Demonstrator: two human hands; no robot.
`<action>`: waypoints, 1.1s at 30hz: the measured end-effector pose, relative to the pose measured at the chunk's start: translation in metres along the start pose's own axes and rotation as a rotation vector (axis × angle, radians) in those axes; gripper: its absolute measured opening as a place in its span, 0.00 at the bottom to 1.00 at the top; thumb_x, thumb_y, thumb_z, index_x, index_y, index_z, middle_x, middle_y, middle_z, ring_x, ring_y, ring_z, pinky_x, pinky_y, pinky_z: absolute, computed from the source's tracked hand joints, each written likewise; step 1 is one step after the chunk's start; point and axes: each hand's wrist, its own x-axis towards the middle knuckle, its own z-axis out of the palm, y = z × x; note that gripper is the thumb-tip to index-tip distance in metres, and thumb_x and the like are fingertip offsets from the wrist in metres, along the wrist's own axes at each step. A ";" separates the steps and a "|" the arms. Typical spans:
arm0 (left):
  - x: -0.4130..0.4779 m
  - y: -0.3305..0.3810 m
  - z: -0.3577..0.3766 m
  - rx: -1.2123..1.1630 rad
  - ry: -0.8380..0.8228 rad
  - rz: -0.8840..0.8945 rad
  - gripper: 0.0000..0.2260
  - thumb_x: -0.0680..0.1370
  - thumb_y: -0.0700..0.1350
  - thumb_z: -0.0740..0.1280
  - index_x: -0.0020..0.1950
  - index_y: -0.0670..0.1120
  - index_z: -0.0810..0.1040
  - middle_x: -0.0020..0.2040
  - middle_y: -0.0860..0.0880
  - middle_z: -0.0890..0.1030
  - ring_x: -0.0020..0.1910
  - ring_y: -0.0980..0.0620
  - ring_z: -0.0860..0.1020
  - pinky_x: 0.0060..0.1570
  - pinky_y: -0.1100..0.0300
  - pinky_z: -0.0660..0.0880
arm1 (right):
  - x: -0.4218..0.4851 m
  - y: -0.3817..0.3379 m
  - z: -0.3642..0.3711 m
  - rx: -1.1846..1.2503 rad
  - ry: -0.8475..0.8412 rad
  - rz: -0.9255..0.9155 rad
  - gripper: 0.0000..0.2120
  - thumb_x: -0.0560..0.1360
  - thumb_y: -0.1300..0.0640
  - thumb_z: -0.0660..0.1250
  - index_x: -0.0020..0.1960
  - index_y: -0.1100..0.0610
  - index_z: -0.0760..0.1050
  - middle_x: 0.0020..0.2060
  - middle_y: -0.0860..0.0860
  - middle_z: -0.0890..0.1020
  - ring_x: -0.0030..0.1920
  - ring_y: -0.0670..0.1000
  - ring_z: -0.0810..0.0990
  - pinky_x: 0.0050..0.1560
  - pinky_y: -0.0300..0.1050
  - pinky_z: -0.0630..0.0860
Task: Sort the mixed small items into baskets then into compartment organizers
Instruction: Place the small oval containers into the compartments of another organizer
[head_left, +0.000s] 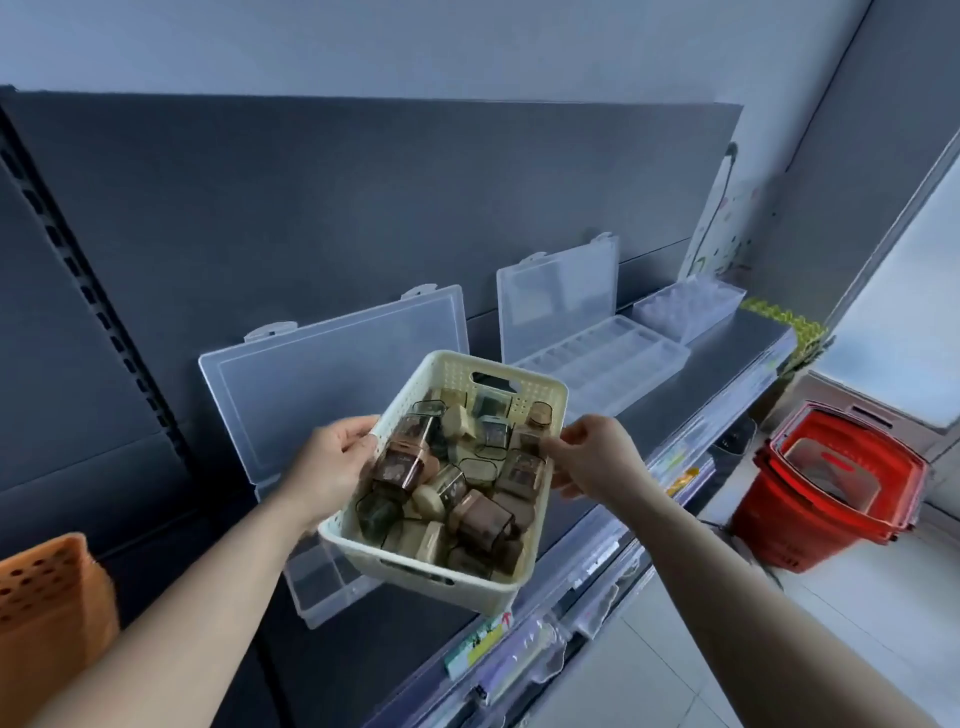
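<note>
Basket (415, 574) of cream plastic is up off the shelf (727, 353), with both hands on it. The left hand (332, 462) curls round the left rim and the right hand (592, 457) grips the right rim. It hangs over the base of the nearest clear organizer (332, 384), whose lid stands open against the back panel. Inside the basket is a loose heap of small jars and boxes (457, 478), brown and cream. My read: this is the carry to the organizer, and the compartments I can see hold nothing. Keep the basket level, since that pile could slide. Set it on bare shelf beside the organizer, not on the dividers, then free one hand and pick items singly. A second organizer (602, 358) waits open further along.
</note>
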 end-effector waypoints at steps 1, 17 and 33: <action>0.008 0.000 -0.001 0.018 -0.004 -0.005 0.13 0.81 0.37 0.61 0.64 0.44 0.76 0.54 0.46 0.81 0.53 0.50 0.79 0.54 0.59 0.73 | 0.012 -0.002 0.001 -0.007 -0.016 -0.008 0.10 0.76 0.55 0.68 0.42 0.62 0.74 0.34 0.58 0.84 0.30 0.51 0.84 0.33 0.44 0.81; 0.075 0.000 -0.003 0.283 -0.075 -0.114 0.13 0.80 0.39 0.62 0.55 0.57 0.77 0.53 0.53 0.83 0.55 0.56 0.79 0.62 0.56 0.71 | 0.152 0.000 -0.004 -0.325 -0.304 -0.115 0.13 0.77 0.55 0.61 0.47 0.65 0.76 0.20 0.53 0.79 0.21 0.51 0.77 0.23 0.33 0.69; 0.015 -0.002 0.033 0.277 0.706 -0.365 0.22 0.79 0.45 0.66 0.72 0.46 0.68 0.70 0.49 0.71 0.69 0.50 0.69 0.62 0.58 0.65 | 0.201 -0.003 0.000 -0.483 -0.708 -0.426 0.04 0.73 0.63 0.52 0.42 0.61 0.65 0.22 0.56 0.79 0.21 0.53 0.79 0.23 0.38 0.70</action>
